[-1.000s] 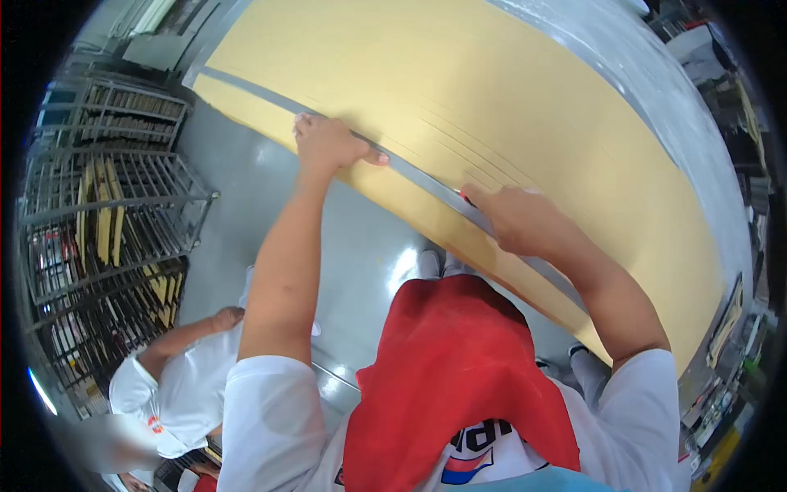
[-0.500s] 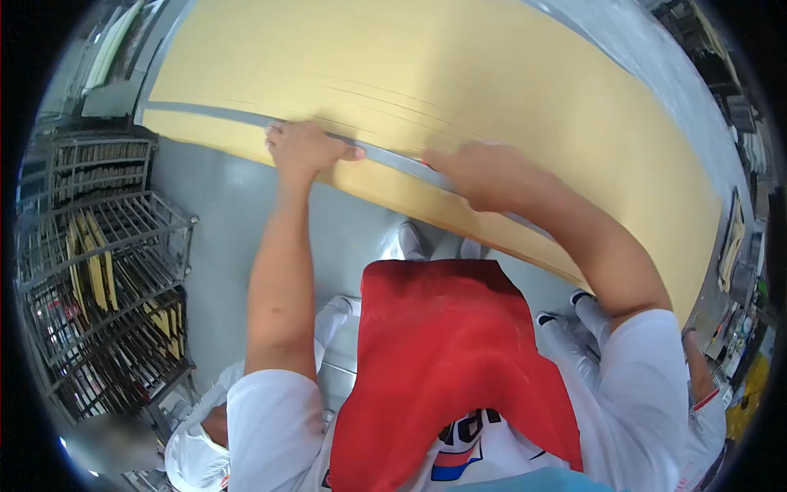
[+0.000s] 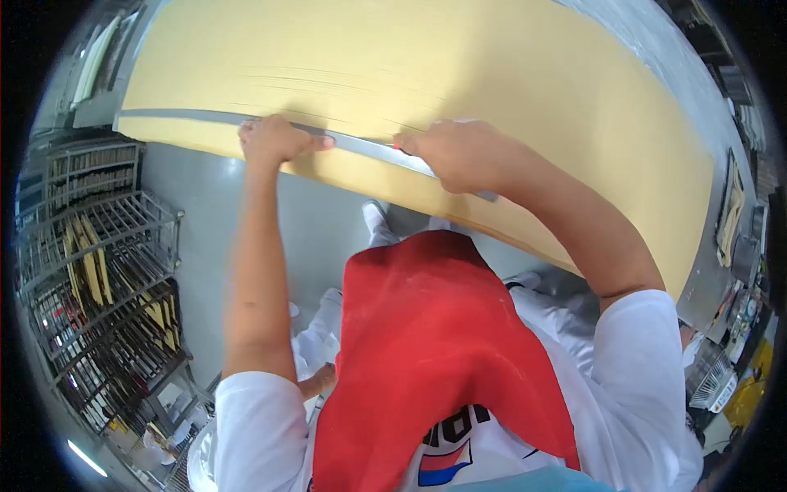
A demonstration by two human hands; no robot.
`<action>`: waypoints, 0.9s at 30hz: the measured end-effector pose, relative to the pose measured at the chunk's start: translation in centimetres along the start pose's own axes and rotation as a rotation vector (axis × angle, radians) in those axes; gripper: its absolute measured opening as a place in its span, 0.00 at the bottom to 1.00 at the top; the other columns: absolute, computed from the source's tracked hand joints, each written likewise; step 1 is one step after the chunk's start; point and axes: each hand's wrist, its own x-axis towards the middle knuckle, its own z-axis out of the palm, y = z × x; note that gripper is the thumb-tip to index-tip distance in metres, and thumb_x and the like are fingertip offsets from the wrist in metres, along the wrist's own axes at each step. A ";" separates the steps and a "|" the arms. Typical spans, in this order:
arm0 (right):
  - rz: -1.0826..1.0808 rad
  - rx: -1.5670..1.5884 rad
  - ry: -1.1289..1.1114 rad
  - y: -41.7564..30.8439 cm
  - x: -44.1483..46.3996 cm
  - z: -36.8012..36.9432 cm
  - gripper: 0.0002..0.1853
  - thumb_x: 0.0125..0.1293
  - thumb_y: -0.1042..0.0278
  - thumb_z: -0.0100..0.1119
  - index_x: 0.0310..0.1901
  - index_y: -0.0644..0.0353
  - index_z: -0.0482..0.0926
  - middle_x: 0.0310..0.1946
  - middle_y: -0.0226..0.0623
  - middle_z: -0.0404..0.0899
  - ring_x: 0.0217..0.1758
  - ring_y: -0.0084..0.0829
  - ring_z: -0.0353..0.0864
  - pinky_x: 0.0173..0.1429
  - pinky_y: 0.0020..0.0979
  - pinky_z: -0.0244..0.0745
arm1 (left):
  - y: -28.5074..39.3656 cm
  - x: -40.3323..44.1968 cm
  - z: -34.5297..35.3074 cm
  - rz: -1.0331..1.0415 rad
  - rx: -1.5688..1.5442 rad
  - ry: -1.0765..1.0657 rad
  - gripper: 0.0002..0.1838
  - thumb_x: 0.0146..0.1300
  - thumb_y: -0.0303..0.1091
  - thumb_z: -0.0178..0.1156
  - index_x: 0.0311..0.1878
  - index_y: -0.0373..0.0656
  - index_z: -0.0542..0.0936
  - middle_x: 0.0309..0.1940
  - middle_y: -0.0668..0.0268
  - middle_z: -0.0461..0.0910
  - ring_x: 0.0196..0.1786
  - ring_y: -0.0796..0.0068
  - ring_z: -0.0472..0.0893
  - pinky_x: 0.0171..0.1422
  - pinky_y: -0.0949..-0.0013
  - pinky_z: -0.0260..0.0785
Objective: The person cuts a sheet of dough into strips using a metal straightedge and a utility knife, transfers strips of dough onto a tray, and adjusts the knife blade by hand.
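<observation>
A large yellow sheet [image 3: 344, 49] spreads over the table, with several thin slits on its surface. A long grey metal ruler [image 3: 357, 146] lies along the sheet's near edge. Pressing down on the ruler, my left hand [image 3: 277, 141] has its thumb stretched out to the right, apart from the fingers. To its right, my right hand [image 3: 463, 154] is closed around what looks like a small cutter [image 3: 398, 148]. Only the cutter's red part shows by the thumb; the rest is hidden in the hand. Its tip is at the ruler's far edge.
A metal rack [image 3: 98, 238] with thin boards stands on the floor at left. Clear plastic [image 3: 648, 49] borders the sheet at the far right. Tools and a folded cloth [image 3: 728, 217] lie at the right side. Other people's white-clothed legs [image 3: 320, 328] are close by, below the table edge.
The view has shifted, and both hands with the ruler appear farther left and slightly higher. The gap between my hands looks about the same. A person's hand now shows at lower left.
</observation>
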 end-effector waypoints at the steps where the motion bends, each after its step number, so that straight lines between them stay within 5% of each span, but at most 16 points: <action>1: 0.016 0.008 -0.003 0.9 -2.1 0.3 0.33 0.62 0.81 0.58 0.69 0.47 0.74 0.42 0.48 0.85 0.50 0.51 0.86 0.50 0.50 0.79 | 0.0 0.1 0.2 -0.005 -0.022 0.013 0.52 0.39 0.74 0.79 0.56 0.35 0.87 0.64 0.47 0.82 0.76 0.46 0.69 0.82 0.52 0.52; 9: 0.182 -0.118 -0.096 5.3 -14.4 1.2 0.35 0.62 0.79 0.62 0.73 0.46 0.72 0.37 0.44 0.85 0.44 0.48 0.87 0.49 0.48 0.79 | 0.7 -0.4 -1.3 -0.050 -0.057 -0.028 0.46 0.38 0.70 0.80 0.49 0.37 0.89 0.55 0.55 0.87 0.70 0.54 0.76 0.79 0.56 0.52; 15: 0.291 -0.160 -0.182 5.9 -17.1 1.4 0.33 0.65 0.78 0.57 0.72 0.43 0.72 0.33 0.43 0.84 0.42 0.48 0.86 0.47 0.47 0.77 | 0.0 0.8 0.2 -0.058 -0.020 0.049 0.49 0.38 0.71 0.80 0.52 0.35 0.88 0.55 0.52 0.87 0.71 0.52 0.75 0.79 0.54 0.52; 24: 0.332 0.076 -0.042 6.6 -18.9 0.3 0.33 0.66 0.74 0.61 0.74 0.47 0.71 0.37 0.47 0.86 0.40 0.49 0.86 0.46 0.46 0.78 | -0.2 0.2 0.0 0.126 0.081 0.007 0.49 0.44 0.79 0.72 0.54 0.41 0.89 0.56 0.52 0.87 0.67 0.53 0.80 0.78 0.49 0.57; 27: 0.307 0.328 0.210 5.7 -17.4 0.6 0.29 0.64 0.72 0.66 0.68 0.53 0.75 0.38 0.52 0.84 0.41 0.57 0.83 0.45 0.47 0.77 | -1.7 1.2 2.7 0.188 0.020 0.223 0.52 0.40 0.82 0.69 0.53 0.42 0.90 0.53 0.50 0.88 0.64 0.52 0.83 0.77 0.45 0.59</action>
